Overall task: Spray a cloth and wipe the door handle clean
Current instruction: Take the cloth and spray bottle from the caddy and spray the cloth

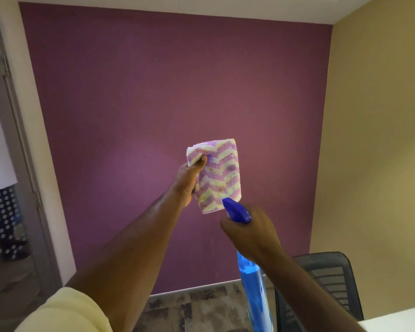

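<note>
**Cloth held up, spray nozzle aimed at it**

The left hand (188,180) pinches a folded cloth (216,176) with purple and pale-yellow zigzag stripes, thumb pressed across its upper left corner and the fingers closed behind it, so the cloth stands upright in the air with its broad face toward the camera. The right hand (248,232) is wrapped closed around the neck of a blue spray bottle (254,283), whose body of blue liquid hangs down toward the lower edge of the view. The bottle's nozzle (235,208) points up and to the left and sits just beside the cloth's lower right corner, nearly touching it.

The step in hand is wetting the cloth; wiping has not begun. Whether the trigger is being squeezed cannot be told, since the fingers hide it and no mist shows against the purple wall (153,104).

The door handle is not in view. A grey door frame (22,140) with hinges runs down the left edge, so the door probably lies that way. A mesh chair (326,279) stands at the lower right.

The next move likely calls for a squeeze or two across the cloth's face, then putting the bottle aside or lowering it, turning left toward the door, and closing the damp cloth around the handle.
</note>
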The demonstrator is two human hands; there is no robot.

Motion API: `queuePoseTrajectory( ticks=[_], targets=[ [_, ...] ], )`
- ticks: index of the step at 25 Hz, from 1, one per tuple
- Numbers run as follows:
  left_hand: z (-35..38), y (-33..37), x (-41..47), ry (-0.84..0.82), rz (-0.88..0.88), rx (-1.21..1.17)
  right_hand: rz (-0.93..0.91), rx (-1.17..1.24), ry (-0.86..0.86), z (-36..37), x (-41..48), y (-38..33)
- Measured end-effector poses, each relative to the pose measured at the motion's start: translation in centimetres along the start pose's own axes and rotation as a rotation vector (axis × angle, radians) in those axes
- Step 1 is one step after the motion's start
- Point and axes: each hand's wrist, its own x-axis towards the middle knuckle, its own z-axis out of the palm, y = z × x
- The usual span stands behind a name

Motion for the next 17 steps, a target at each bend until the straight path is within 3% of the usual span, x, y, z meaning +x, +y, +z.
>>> queuePoseTrajectory(
  ticks=[11,17],
  targets=[
    [0.1,-1.0,-0.5,-0.021,-0.011,-0.009,-0.132,0.017,0.140,-1.7,2.1,-2.6],
    [-0.1,-0.9,-0.4,-0.013,-0.011,-0.011,-0.032,0.034,0.116,-2.0,2.6,-2.3]
  ],
)
